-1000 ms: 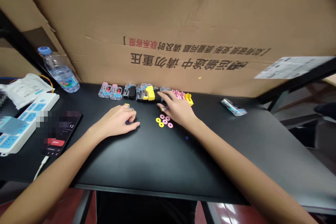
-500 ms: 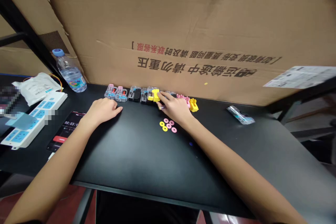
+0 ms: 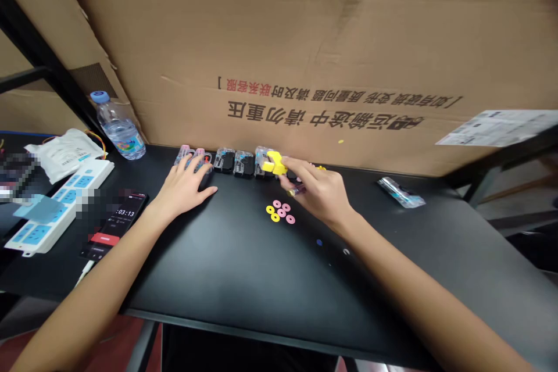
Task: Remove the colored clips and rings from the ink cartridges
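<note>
The right hand pinches a yellow plastic piece just left of its fingertips; the spread left hand is farther off, over pink-topped cases.

From my station, I see the row of cases at the back of the surface, before the cardboard. Rings lie in front of it; the bottle, power strip and phone sit left, a packet right.
</note>
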`<state>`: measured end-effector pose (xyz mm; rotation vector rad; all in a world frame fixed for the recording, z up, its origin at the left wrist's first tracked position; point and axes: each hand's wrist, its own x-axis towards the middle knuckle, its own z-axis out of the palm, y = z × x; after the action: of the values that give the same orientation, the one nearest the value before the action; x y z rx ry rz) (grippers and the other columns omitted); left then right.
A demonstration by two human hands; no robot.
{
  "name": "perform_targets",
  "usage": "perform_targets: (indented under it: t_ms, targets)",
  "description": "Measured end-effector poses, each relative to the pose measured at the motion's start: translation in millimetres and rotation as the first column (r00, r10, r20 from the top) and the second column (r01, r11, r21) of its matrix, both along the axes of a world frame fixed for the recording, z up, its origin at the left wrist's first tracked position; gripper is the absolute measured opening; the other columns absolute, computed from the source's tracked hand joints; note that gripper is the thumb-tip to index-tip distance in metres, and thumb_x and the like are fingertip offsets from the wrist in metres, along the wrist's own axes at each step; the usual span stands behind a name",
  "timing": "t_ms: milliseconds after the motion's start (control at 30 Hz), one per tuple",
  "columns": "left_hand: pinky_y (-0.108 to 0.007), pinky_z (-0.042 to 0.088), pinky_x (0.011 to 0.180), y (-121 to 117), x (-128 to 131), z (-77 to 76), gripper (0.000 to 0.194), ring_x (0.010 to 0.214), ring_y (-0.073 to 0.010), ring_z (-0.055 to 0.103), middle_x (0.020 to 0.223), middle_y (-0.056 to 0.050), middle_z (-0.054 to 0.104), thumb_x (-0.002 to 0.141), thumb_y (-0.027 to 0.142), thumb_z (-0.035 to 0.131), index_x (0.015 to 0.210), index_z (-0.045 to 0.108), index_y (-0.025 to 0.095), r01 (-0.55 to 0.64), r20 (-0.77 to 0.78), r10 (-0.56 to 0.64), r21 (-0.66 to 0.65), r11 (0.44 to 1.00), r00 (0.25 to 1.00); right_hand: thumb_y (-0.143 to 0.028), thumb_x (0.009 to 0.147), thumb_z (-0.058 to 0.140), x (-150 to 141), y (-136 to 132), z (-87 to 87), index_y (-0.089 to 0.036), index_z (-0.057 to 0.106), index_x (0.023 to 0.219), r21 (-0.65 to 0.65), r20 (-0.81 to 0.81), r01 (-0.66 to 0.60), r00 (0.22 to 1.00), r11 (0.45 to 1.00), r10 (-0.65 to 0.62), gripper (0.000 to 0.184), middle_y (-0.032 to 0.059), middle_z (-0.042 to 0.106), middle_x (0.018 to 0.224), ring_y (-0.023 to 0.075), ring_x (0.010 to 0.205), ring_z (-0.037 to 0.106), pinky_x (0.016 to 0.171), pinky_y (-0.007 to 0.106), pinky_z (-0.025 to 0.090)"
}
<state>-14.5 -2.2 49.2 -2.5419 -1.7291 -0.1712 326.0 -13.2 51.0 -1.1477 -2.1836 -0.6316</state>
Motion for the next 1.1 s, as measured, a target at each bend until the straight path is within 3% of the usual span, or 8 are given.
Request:
perform_targets:
  t_ms: [100,300,467,533,600,700,867,1100]
  targets:
    - [-0.067,0.037,0.123,1,-2,-7.7,0.072,0.160,-0.0498,0.032,0.179,-0.016,0.030,0.104,0.063,0.056,0.164,0.048,0.025,-0.047,0.019,0.049,-0.067,0.997,0.999,-0.030,0.106,0.064,6,-29,1.9,-0.022,0.075,0.121,-0.095,-0.069,-0.074,0.995,0.993,0.068,0.020,0.0064,0.086,0.115,0.0211,0.088,0.085,0.067,0.029,0.065]
    - [-0.068,0.031,0.126,9,-10,-16.2,0.078,0.161,-0.0510,0.029,0.182,-0.015,0.021,0.104,0.068,0.051,0.169,0.041,0.027,-0.057,0.027,0.060,-0.084,0.995,0.998,-0.023,0.101,0.070,5,-62,-6.0,-0.026,0.072,0.132,-0.201,-0.283,-0.236,0.943,0.951,0.175,0.031,0.0075,0.085,0.120,0.0238,0.096,0.085,0.078,0.033,0.071]
    - [-0.070,0.015,0.131,2,1,-6.8,0.087,0.167,-0.0490,0.013,0.183,-0.018,0.014,0.101,0.068,0.059,0.172,0.033,0.025,0.038,0.144,-0.048,0.069,0.997,0.988,-0.018,0.101,0.070,3,-66,-2.9,-0.025,0.070,0.133,-0.201,-0.323,-0.322,0.914,0.925,0.248,0.033,0.0088,0.084,0.121,0.0235,0.100,0.085,0.079,0.032,0.072]
    - [-0.063,0.023,0.133,-7,15,0.5,0.089,0.167,-0.0423,0.019,0.182,-0.017,0.018,0.099,0.067,0.064,0.171,0.032,0.028,0.246,0.264,-0.270,0.120,0.962,0.926,-0.016,0.101,0.070,1,-68,-0.5,-0.024,0.069,0.134,-0.215,-0.306,-0.352,0.910,0.911,0.280,0.034,0.0104,0.084,0.121,0.0237,0.101,0.085,0.078,0.032,0.071]
    - [-0.057,0.032,0.131,-20,33,4.9,0.083,0.163,-0.0369,0.033,0.176,-0.017,0.034,0.098,0.060,0.071,0.167,0.039,0.027,0.458,0.351,-0.494,0.185,0.869,0.795,-0.015,0.101,0.070,-2,-73,1.7,-0.023,0.067,0.136,-0.235,-0.302,-0.385,0.901,0.892,0.310,0.036,0.0109,0.084,0.121,0.0240,0.103,0.084,0.078,0.031,0.071]
    - [-0.049,0.048,0.118,-37,57,2.8,0.052,0.144,-0.0295,0.059,0.155,-0.011,0.064,0.104,0.038,0.069,0.154,0.056,0.031,0.610,0.413,-0.660,0.265,0.747,0.628,-0.015,0.103,0.067,-7,-79,3.7,-0.025,0.064,0.140,-0.249,-0.318,-0.415,0.888,0.875,0.331,0.038,0.0089,0.085,0.118,0.0237,0.105,0.084,0.078,0.031,0.071]
    - [-0.037,0.057,0.096,-50,72,-5.9,0.031,0.110,-0.0214,0.077,0.129,-0.008,0.080,0.104,0.023,0.066,0.135,0.068,0.024,0.604,0.567,-0.618,0.246,0.758,0.544,-0.023,0.105,0.067,-8,-82,3.8,-0.026,0.061,0.137,-0.390,-0.371,-0.442,0.878,0.808,0.301,0.032,0.0082,0.084,0.114,0.0217,0.099,0.084,0.078,0.031,0.069]
    - [-0.039,0.062,0.102,-38,57,-2.0,0.025,0.115,-0.0231,0.078,0.127,-0.010,0.080,0.099,0.025,0.075,0.124,0.075,0.023,0.566,0.792,-0.448,0.161,0.808,0.414,-0.024,0.098,0.068,3,-76,-3.5,-0.024,0.067,0.114,-0.518,-0.270,-0.280,0.950,0.809,0.156,0.016,0.0099,0.082,0.119,0.0219,0.086,0.084,0.067,0.029,0.066]
